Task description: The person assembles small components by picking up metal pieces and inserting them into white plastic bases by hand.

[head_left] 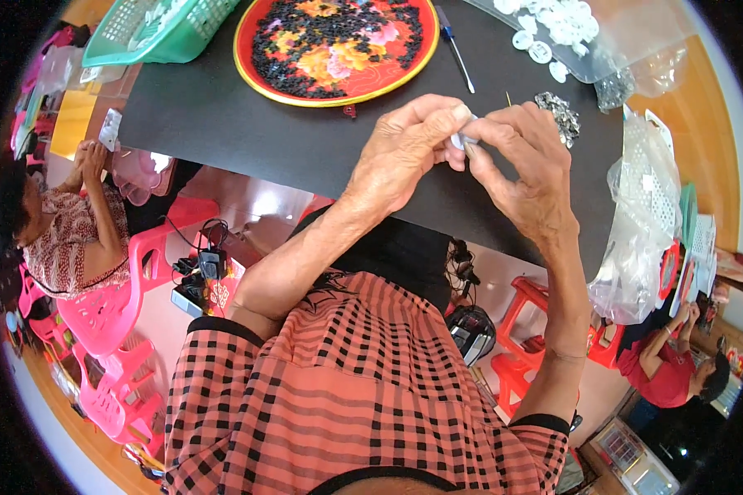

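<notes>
Over the dark table, my left hand [409, 144] and my right hand [524, 157] meet, both pinching a small white plastic piece [462, 140] between thumbs and fingertips. The fingers cover most of it, so its full shape is hidden. Just beyond my right hand lies a heap of small shiny metal parts [560, 115]. A thin yellowish tip [508, 98] shows behind that hand; I cannot tell what it belongs to. Past my fingers rests a screwdriver [458, 54] with a dark blue handle. White round plastic parts [545, 29] are piled at the far right.
A red floral tray [241, 58] full of small black pieces sits at the far middle, beside a green basket [153, 54] of white parts. Clear plastic bags [636, 239] hang at the right edge. Other people sit left [78, 223] and right [669, 363]; pink chairs [111, 309] stand left.
</notes>
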Demonstrator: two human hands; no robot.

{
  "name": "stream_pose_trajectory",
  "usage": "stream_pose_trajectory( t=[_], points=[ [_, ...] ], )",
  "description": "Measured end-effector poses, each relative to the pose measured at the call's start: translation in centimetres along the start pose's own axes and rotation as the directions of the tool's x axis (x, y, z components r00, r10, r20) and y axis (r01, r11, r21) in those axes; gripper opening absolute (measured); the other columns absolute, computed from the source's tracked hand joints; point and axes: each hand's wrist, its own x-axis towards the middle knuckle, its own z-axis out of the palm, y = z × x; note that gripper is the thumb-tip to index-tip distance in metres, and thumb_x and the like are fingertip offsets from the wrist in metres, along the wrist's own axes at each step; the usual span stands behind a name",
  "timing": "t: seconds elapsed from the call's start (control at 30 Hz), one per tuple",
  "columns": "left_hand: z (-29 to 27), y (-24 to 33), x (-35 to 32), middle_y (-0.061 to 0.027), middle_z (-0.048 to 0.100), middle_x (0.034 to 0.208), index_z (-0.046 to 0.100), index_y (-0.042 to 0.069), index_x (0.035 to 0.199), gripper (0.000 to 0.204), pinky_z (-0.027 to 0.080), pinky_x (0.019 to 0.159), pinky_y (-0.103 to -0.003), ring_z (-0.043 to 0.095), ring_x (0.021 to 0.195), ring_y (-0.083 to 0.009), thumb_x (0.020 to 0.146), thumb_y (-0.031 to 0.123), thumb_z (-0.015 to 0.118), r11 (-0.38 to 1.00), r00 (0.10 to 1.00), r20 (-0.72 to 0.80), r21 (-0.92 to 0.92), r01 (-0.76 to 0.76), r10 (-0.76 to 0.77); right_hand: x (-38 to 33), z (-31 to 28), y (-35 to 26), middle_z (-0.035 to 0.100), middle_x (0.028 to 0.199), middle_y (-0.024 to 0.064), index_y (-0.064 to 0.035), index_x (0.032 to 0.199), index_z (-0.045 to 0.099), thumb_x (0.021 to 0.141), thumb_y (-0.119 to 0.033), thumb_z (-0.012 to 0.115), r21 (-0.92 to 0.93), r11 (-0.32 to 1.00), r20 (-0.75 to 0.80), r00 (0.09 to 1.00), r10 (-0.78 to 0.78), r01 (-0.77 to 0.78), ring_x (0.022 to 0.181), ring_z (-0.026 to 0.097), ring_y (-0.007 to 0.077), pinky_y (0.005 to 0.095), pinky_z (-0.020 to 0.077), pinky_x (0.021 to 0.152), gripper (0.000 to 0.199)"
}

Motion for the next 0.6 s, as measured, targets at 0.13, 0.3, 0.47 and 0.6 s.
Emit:
stream_pose_trajectory(
  t=[0.13, 0.3, 0.47, 0.6],
  points=[
    [-0.2, 0.3, -0.3, -0.0052, 0.059, 0.085, 0.057, 0.0, 0.103, 0.026, 0.045, 0.067, -0.027, 0.055, 0.072, -0.0137, 0.089, 0.023, 0.06, 0.998, 0.999, 0.038, 0.053, 0.015, -0.017, -0.3, -0.1, 0.2, 0.058, 0.075, 0.0022, -0.0113, 0.088, 0.065, 0.067, -0.003, 0.071, 0.081, 0.992, 0.024, 0.995, 0.096, -0.097, 0.069, 0.054, 0.0202, 0.0321, 0.038, 0.062, 0.024],
    [0.0, 0.8, -0.6, -0.0046, 0.059, 0.085, 0.057, 0.001, 0.103, 0.027, 0.046, 0.066, -0.027, 0.056, 0.071, -0.0135, 0.089, 0.024, 0.06, 1.0, 0.998, 0.059, -0.007, 0.028, -0.028, 0.1, 0.0, -0.5, 0.06, 0.077, 0.0036, -0.0111, 0.087, 0.066, 0.066, -0.002, 0.071, 0.167, 0.963, 0.036, 0.978, 0.208, -0.211, 0.072, 0.058, 0.0211, 0.0313, 0.0419, 0.064, 0.024],
    [-0.6, 1.3, -0.8, -0.0039, 0.06, 0.084, 0.058, 0.001, 0.102, 0.026, 0.048, 0.064, -0.026, 0.057, 0.07, -0.0116, 0.09, 0.024, 0.06, 0.999, 0.997, 0.072, -0.026, 0.042, -0.04, 0.9, 0.1, -0.3, 0.062, 0.078, 0.0054, -0.0044, 0.086, 0.066, 0.071, 0.002, 0.068, 0.312, 0.907, 0.136, 0.958, 0.252, -0.283, 0.069, 0.06, 0.0149, 0.0265, 0.0455, 0.065, 0.016],
    [-0.9, 2.4, -1.9, -0.004, 0.06, 0.083, 0.059, 0.001, 0.101, 0.025, 0.051, 0.064, -0.025, 0.058, 0.069, -0.0096, 0.09, 0.024, 0.059, 0.995, 0.993, 0.071, -0.039, 0.092, -0.089, 4.0, 0.6, 0.5, 0.062, 0.074, 0.0058, -0.0005, 0.084, 0.065, 0.076, 0.0, 0.065, 0.286, 0.911, 0.144, 0.953, 0.267, -0.299, 0.064, 0.057, 0.011, 0.024, 0.0458, 0.059, 0.009]
  ],
)
